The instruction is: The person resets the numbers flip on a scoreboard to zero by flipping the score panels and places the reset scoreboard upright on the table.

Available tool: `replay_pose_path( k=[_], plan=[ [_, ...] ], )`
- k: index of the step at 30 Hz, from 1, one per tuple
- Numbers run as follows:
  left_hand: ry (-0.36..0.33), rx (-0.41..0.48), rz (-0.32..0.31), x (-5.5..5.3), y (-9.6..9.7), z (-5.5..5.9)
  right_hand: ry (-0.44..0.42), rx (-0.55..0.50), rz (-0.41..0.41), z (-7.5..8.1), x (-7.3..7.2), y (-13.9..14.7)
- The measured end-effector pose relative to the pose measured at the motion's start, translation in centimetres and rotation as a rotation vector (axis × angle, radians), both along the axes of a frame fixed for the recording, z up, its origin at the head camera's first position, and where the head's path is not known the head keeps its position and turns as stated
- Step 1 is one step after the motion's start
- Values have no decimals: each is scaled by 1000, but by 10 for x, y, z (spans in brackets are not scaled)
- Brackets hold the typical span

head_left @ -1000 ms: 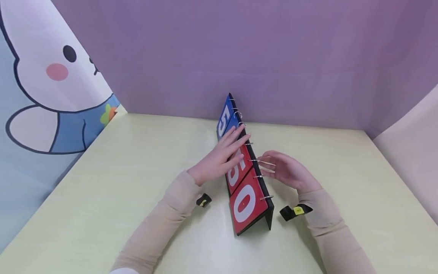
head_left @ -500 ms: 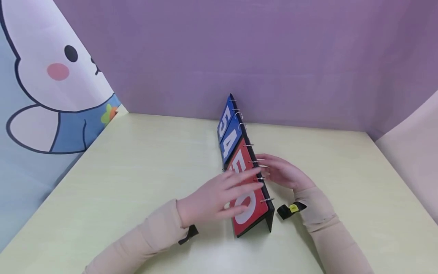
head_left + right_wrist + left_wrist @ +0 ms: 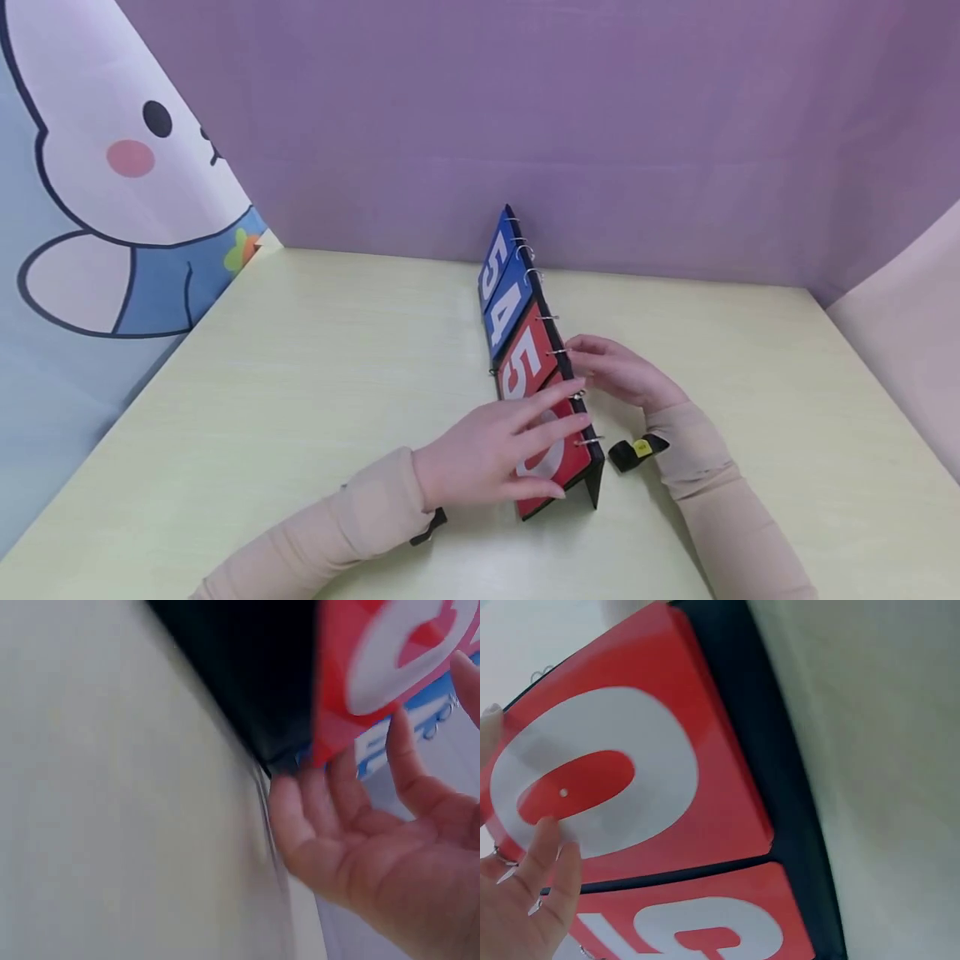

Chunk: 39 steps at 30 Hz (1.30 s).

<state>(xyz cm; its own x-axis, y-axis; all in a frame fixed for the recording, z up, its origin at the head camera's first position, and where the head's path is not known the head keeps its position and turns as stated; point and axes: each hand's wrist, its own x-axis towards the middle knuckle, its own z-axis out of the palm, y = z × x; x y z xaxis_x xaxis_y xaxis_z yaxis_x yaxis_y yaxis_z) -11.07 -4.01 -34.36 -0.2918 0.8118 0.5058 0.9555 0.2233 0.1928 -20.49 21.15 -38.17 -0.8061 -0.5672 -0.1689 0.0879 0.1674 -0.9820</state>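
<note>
A flip scoreboard (image 3: 555, 337) stands like a tent in the middle of the table, its cards hung on metal rings along the top edge. On its left face, two blue cards show 5 and 4, and the red cards (image 3: 528, 354) nearer me show 5 and 0. My left hand (image 3: 487, 454) lies over the red 0 card (image 3: 630, 787), fingers spread and nearly straight, fingertips near the rings. Behind the board, my right hand (image 3: 626, 379) has its fingers loosely bent at its back face. A red card (image 3: 390, 660) hangs there above the fingers in the right wrist view.
The pale yellow table (image 3: 360, 333) runs back to a purple cloth wall (image 3: 525, 108). A cartoon rabbit print (image 3: 97, 167) covers the left side. Black wrist straps (image 3: 637, 452) sit on both beige sleeves.
My left hand has moved from the board's middle toward its near end, uncovering the blue 4 and coming over the red 0 card. My right hand has barely shifted.
</note>
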Motion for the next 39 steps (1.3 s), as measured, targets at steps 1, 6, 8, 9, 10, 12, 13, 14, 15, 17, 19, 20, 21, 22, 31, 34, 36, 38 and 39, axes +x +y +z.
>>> replay_pose_path(
  k=[1, 6, 8, 9, 10, 12, 13, 14, 15, 17, 19, 20, 21, 22, 31, 34, 36, 38, 39],
  plan=[
    [8, 2, 3, 0, 0, -1, 7, -6, -4, 1, -1, 3],
    [-8, 14, 10, 0, 2, -9, 28, 8, -51, 10, -1, 21],
    [-40, 20, 9, 2, 2, -11, 30, 51, -87, 15, 1, 29],
    [-54, 23, 6, 3, 2, -11, 33, 79, -111, 18, 2, 33],
    [-70, 26, 2, 3, 2, -12, 40, 110, -137, 21, 3, 36],
    [-103, 27, 0, 5, 2, -12, 68, 180, -192, 27, 5, 39],
    [-113, 26, -2, 5, 2, -12, 89, 224, -225, 31, 6, 40],
    [-122, 26, -3, 5, 2, -12, 114, 269, -259, 34, 7, 40],
    [-126, 24, -4, 5, 2, -12, 137, 313, -293, 37, 8, 40],
    [-135, 21, -5, 4, 2, -12, 184, 395, -356, 42, 10, 39],
    [-141, 18, -5, 4, 2, -12, 217, 457, -405, 46, 12, 38],
    [-143, 18, -5, 4, 2, -12, 230, 476, -423, 48, 12, 38],
    [-142, 17, -6, 3, 2, -12, 240, 489, -439, 50, 13, 38],
    [-145, 18, -8, 3, 2, -12, 248, 502, -452, 51, 14, 39],
    [-126, 23, -17, 1, 3, -13, 272, 531, -487, 51, 14, 40],
    [-128, 21, -21, 0, 3, -13, 252, 493, -494, 50, 15, 41],
    [-122, 21, -23, 0, 3, -13, 244, 460, -491, 50, 15, 42],
    [-109, 20, -23, 0, 3, -13, 241, 424, -481, 50, 14, 44],
    [-103, 19, -22, 0, 3, -13, 237, 405, -476, 50, 14, 45]
  ],
)
